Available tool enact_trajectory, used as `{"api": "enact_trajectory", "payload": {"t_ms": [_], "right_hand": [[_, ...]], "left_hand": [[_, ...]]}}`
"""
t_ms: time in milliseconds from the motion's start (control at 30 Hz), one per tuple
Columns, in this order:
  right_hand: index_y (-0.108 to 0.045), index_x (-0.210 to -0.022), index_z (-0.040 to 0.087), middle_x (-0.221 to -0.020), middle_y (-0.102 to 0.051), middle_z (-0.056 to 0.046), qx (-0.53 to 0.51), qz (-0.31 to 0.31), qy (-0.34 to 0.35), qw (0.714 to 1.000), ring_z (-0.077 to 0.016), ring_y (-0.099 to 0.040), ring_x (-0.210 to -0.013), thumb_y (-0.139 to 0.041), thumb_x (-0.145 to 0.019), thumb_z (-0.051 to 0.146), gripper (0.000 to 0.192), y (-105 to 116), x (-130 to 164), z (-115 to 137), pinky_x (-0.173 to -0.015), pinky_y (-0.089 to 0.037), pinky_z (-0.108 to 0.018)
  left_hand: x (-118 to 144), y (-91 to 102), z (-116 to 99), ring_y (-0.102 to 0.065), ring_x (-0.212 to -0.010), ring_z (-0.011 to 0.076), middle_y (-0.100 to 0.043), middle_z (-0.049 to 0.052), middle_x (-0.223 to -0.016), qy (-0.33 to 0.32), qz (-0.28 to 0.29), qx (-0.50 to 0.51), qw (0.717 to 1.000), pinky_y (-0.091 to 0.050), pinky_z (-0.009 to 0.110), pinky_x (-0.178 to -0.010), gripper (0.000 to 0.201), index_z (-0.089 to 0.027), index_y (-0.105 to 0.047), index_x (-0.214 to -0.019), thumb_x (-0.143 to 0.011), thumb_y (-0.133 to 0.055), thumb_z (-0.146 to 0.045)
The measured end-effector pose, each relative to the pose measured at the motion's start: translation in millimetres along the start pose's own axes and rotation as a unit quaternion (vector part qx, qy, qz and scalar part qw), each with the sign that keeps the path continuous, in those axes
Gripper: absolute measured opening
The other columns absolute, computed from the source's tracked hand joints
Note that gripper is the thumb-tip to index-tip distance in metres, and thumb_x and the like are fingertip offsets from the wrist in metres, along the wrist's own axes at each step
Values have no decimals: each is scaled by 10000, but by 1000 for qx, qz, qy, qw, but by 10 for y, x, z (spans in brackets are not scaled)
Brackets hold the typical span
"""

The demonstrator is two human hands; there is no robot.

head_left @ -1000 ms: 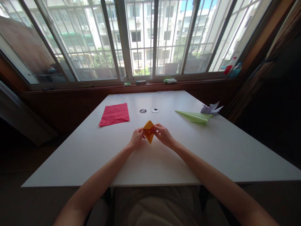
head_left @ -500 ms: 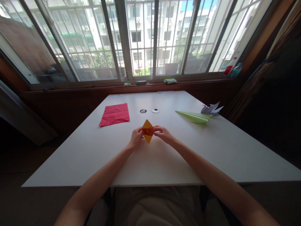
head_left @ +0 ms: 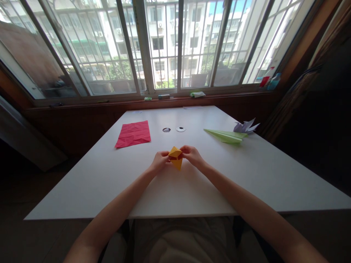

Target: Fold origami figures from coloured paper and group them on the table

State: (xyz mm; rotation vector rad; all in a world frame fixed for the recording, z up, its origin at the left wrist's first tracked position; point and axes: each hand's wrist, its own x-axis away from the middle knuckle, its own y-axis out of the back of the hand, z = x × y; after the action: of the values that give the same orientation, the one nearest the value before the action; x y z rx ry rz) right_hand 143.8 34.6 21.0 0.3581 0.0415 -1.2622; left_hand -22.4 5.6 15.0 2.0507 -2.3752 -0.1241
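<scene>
Between my two hands is a small piece of folded orange-yellow origami paper (head_left: pixel 175 152), held over the near middle of the white table. My left hand (head_left: pixel 160 160) is closed on its left side, fingertips pinching the paper. On the opposite side my right hand (head_left: pixel 191 155) pinches the right corner between thumb and fingers. One pointed flap hangs toward me, and the upper part bulges with a dark gap below it. The fingers cover both side corners.
A creased red paper sheet (head_left: pixel 133 134) lies on the white table (head_left: pixel 109 186) at left. At right are a green paper plane (head_left: pixel 226 136) and a grey-purple folded paper (head_left: pixel 246 126). Two round cable holes (head_left: pixel 180 129) sit beyond my hands. Small packets (head_left: pixel 197 94) rest on the windowsill.
The orange paper's top has tipped down toward me and its open middle has narrowed to a gap. Both hands stay pinched on its sides and have shifted slightly right.
</scene>
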Motion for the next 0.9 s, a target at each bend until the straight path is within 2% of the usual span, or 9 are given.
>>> {"api": "enact_trajectory", "payload": {"t_ms": [133, 300, 500, 567, 700, 800, 900], "right_hand": [[-573, -652, 146, -627, -633, -10, -15, 25, 9, 1000, -148, -604, -617, -577, -619, 214, 76, 32, 10, 26, -586, -471, -265], [-570, -627, 147, -602, -611, 11, 3, 20, 11, 1000, -130, -577, -582, -573, -594, 190, 55, 41, 15, 25, -535, -445, -239], [-567, -666, 147, -642, -627, -6, 15, 24, 15, 999, -144, -597, -625, -577, -626, 210, 75, 19, 16, 19, -580, -466, -257], [-573, -762, 156, -696, -642, -24, 37, 1, 28, 999, -152, -608, -669, -561, -684, 261, 132, 2, 27, 38, -621, -478, -278], [-513, -931, 187, -871, -624, -57, 101, -54, 92, 989, -161, -608, -741, -546, -729, 370, 274, -52, 72, 93, -628, -500, -305], [-487, -968, 209, -1013, -561, -73, 155, -43, 170, 972, -181, -587, -830, -625, -658, 394, 387, -108, 116, 116, -638, -518, -325], [-491, -998, 229, -1083, -512, -73, 196, -18, 220, 956, -185, -576, -867, -637, -658, 347, 388, -155, 140, 97, -662, -529, -334]], "left_hand": [[30, 8, -36, -607, -748, 187, -672, 69, -767, 22, 23, -24, 999, -469, 265, -643, 246, -129, -683, -799, -660, -602, -316], [41, -9, -50, -602, -713, 174, -672, 60, -740, 8, 28, -49, 998, -447, 232, -583, 233, -140, -690, -780, -648, -610, -314], [42, -22, -63, -593, -727, 173, -670, 65, -761, 22, 19, -28, 999, -434, 231, -584, 266, -139, -684, -799, -640, -625, -344], [39, -31, -62, -592, -724, 169, -669, 74, -776, 37, -3, 7, 999, -432, 235, -596, 290, -130, -677, -804, -634, -635, -361], [6, -28, -21, -590, -695, 157, -664, 78, -779, 52, -84, 73, 992, -424, 229, -584, 332, -117, -663, -806, -615, -650, -388], [-25, -4, 14, -596, -710, 155, -662, 74, -804, 52, -138, 104, 984, -437, 229, -600, 311, -119, -647, -813, -615, -649, -358], [-42, 11, 21, -606, -708, 159, -661, 70, -788, 62, -147, 122, 980, -459, 241, -618, 252, -117, -629, -793, -625, -640, -304]]}}
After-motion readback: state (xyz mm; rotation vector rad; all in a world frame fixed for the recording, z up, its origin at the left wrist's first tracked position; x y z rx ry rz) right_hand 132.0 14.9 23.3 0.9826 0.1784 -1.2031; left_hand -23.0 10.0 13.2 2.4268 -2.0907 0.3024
